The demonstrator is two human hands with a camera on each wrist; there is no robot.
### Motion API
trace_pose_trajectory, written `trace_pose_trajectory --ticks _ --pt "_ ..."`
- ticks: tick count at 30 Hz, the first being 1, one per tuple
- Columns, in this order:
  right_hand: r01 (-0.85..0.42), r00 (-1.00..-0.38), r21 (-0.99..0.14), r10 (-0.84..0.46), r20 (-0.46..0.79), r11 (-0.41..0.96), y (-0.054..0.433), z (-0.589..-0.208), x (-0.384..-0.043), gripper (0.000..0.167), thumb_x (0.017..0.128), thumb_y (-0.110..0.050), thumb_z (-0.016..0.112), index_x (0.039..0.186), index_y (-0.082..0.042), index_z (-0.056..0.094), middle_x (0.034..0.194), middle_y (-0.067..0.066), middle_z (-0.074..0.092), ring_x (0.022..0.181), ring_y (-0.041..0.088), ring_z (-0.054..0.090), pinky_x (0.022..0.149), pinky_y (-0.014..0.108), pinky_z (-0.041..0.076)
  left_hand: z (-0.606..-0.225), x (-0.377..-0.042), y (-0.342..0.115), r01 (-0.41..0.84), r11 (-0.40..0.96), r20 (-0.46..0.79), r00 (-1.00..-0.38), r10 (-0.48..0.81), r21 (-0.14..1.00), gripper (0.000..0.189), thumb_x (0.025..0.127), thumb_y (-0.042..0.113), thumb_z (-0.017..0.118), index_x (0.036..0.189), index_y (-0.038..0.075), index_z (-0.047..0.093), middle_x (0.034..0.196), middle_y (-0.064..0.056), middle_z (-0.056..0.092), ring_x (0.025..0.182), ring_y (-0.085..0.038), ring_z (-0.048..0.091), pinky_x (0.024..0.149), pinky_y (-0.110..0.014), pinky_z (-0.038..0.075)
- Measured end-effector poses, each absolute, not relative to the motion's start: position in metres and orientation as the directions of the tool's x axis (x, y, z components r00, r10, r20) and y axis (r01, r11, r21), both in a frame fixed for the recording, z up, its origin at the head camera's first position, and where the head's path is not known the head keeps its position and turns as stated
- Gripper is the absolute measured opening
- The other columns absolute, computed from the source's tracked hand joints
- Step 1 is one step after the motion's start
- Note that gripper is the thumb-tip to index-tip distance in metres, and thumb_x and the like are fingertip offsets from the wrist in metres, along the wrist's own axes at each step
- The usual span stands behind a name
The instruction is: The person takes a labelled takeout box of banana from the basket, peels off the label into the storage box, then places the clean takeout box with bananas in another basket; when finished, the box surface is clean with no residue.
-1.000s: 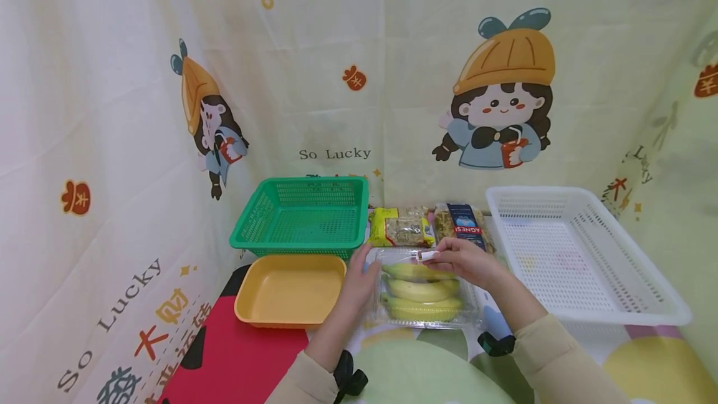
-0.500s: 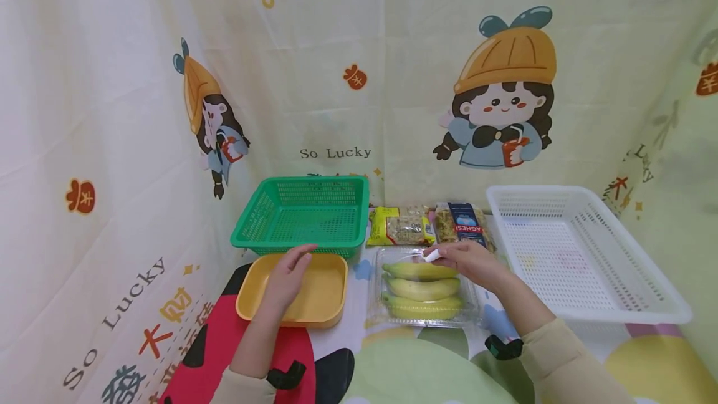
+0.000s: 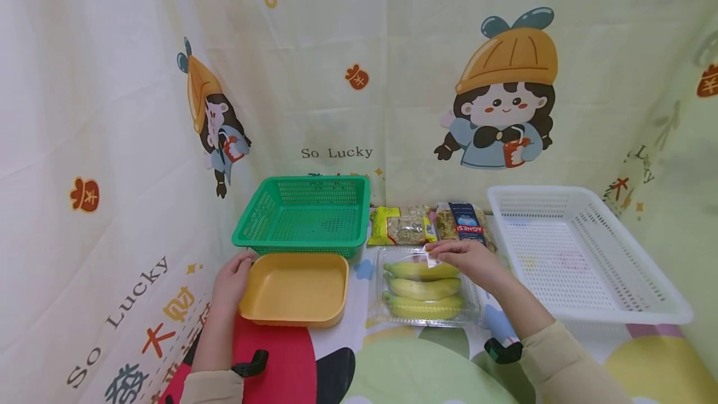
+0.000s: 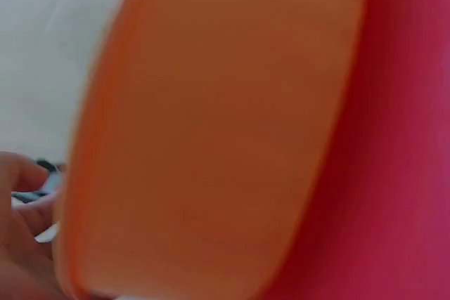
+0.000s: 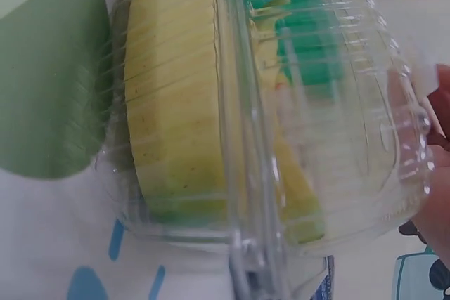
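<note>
My left hand (image 3: 230, 282) is at the left side of the orange plastic tub (image 3: 297, 288), its fingertips right at the back left corner of the rim. In the left wrist view, the tub's blurred outer wall (image 4: 211, 131) fills the middle, and the fingers (image 4: 21, 173) show loosely bent beyond its edge. With my right hand (image 3: 468, 262) I pinch a small white label (image 3: 432, 258) over the back edge of a clear plastic clamshell box (image 3: 377, 310). Several yellow bananas (image 3: 423, 290) lie inside the box, under its closed lid. The right wrist view shows the box's ribbed side (image 5: 246, 173) close up.
A green basket (image 3: 303, 223) stands behind the tub. Behind the clamshell lie a yellow food packet (image 3: 404, 228) and a pasta bag marked AGNESI (image 3: 462, 222). A large white basket (image 3: 561, 267) stands at the right. A printed curtain (image 3: 392, 80) encloses the back and sides.
My left hand has let go of the clamshell's left side and moved left across the tub to its far left edge. My right hand stays nearly in place with the label, which has turned slightly.
</note>
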State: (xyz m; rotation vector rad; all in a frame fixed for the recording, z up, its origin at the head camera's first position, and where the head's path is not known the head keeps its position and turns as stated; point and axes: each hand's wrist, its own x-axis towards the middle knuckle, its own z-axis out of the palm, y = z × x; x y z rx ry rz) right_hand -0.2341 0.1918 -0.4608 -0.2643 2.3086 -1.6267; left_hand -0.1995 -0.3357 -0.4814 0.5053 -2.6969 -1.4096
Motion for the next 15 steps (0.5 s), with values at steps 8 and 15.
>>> trace_pose_trajectory --ticks 8,15 --pt "-0.029 -0.939 -0.949 -0.335 -0.082 0.313 0.192 -0.46 -0.231 0.026 0.094 -0.01 0.063 0.118 -0.011 0.073 0.14 0.008 0.06 0.134 0.032 0.05 0.097 0.032 0.053 -0.507 -0.201 -0.353 -0.3 0.583 -0.211 -0.953 -0.218 0.755 0.054 0.104 0.035 0.045 0.149 0.006 0.039 0.15 -0.023 0.042 0.13 -0.041 0.044 0.111 -0.057 0.039" --pt "-0.051 -0.925 -0.962 -0.377 -0.056 0.267 0.191 -0.461 -0.23 0.028 0.093 -0.003 0.062 0.12 -0.006 0.069 0.146 0.014 0.052 0.117 0.026 0.062 0.094 0.039 0.056 -0.514 -0.2 -0.348 -0.292 0.48 -0.188 -0.949 -0.254 0.827 0.051 0.103 0.02 0.045 0.15 0.001 0.038 0.151 -0.025 0.04 0.133 -0.041 0.042 0.113 -0.056 0.037"
